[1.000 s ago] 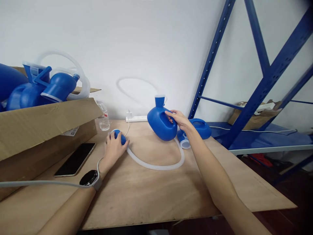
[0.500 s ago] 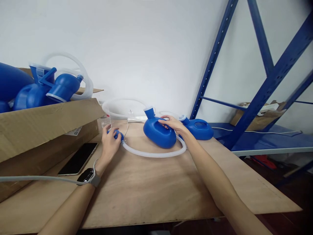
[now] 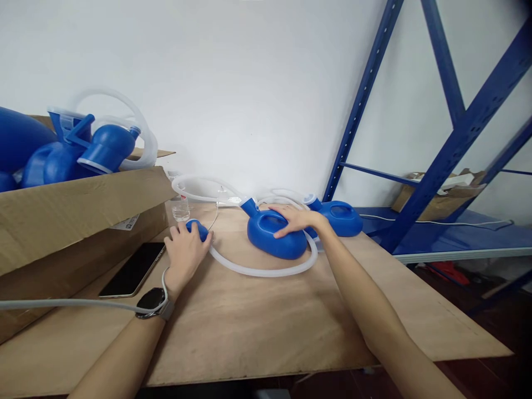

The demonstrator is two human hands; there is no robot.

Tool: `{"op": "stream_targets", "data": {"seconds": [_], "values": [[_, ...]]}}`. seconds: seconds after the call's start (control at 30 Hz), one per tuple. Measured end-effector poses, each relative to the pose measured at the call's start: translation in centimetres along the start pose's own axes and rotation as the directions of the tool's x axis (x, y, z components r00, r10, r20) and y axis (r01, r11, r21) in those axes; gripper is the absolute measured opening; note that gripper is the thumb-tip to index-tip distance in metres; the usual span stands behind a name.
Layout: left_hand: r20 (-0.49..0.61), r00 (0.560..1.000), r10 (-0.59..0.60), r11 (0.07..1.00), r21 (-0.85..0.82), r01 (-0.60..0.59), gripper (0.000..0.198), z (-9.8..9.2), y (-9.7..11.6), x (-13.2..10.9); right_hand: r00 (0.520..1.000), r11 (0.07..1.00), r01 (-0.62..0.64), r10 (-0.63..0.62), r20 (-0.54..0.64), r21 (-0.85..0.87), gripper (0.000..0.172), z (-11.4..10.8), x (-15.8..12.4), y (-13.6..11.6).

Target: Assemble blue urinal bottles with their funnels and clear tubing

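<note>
A blue plastic urinal bottle [image 3: 266, 241] lies on its side on the wooden table, its neck pointing up and left. My right hand [image 3: 301, 218] grips it from above, thumb across the front and fingers over the far side. At the left, my left hand [image 3: 185, 249] closes around a small blue urinal funnel [image 3: 197, 228], partly hidden by the fingers. From near that hand a translucent white hose [image 3: 266, 272] curves along the table in front of the bottle and round behind it. A second blue bottle [image 3: 344, 221] lies behind my right wrist.
A cardboard box [image 3: 87, 199] holding blue bottles, funnels and a coiled hose stands at the left. Beside it are a black phone [image 3: 133, 269] and a clear plastic bottle [image 3: 180, 209]. A white power strip [image 3: 228, 200] sits by the wall; a blue metal rack [image 3: 449, 149] rises at the right.
The near urinal bottle has come down and slightly right, its neck tipping left. My right hand has spread over it from the handle. My left hand has turned palm-down over the funnel.
</note>
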State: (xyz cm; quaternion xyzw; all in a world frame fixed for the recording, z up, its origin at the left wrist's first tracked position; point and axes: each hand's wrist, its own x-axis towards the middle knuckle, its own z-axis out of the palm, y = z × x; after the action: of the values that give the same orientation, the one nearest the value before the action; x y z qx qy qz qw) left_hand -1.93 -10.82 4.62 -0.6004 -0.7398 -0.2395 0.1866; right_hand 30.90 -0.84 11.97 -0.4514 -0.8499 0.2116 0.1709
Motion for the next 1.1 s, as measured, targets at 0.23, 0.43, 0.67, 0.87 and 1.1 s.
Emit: {"op": "stream_targets", "data": {"seconds": [0.23, 0.43, 0.67, 0.87, 1.1], "values": [[0.233, 0.972, -0.003, 0.993, -0.117, 0.031, 0.057, 0.7, -0.7, 0.1, 0.854, 0.789, -0.520, 0.492, -0.171, -0.328, 0.118, -3.6, -2.7, 3.5], [0.137, 0.989, 0.052, 0.938, -0.346, -0.002, 0.059, 1.4, -0.9, 0.8, 0.790, 0.836, -0.524, 0.403, -0.463, -0.166, 0.090, -2.4, -4.2, 10.8], [0.152, 0.971, 0.183, 0.614, -0.789, 0.008, 0.061, 3.0, 0.8, 0.3, 0.752, 0.825, -0.563, 0.486, -0.446, -0.050, 0.122, -1.5, -3.2, 12.1], [0.243, 0.856, 0.456, 0.671, -0.726, -0.152, 0.070, 2.8, 3.3, -1.8, 0.725, 0.767, -0.640, 0.580, -0.371, -0.052, 0.123, -2.4, -2.8, 11.9], [0.430, 0.757, 0.492, 0.742, -0.662, -0.107, 0.099, 1.5, 7.0, -5.3, 0.665, 0.722, -0.684, 0.562, -0.492, -0.099, 0.106, -3.6, -4.8, 11.2]]}}
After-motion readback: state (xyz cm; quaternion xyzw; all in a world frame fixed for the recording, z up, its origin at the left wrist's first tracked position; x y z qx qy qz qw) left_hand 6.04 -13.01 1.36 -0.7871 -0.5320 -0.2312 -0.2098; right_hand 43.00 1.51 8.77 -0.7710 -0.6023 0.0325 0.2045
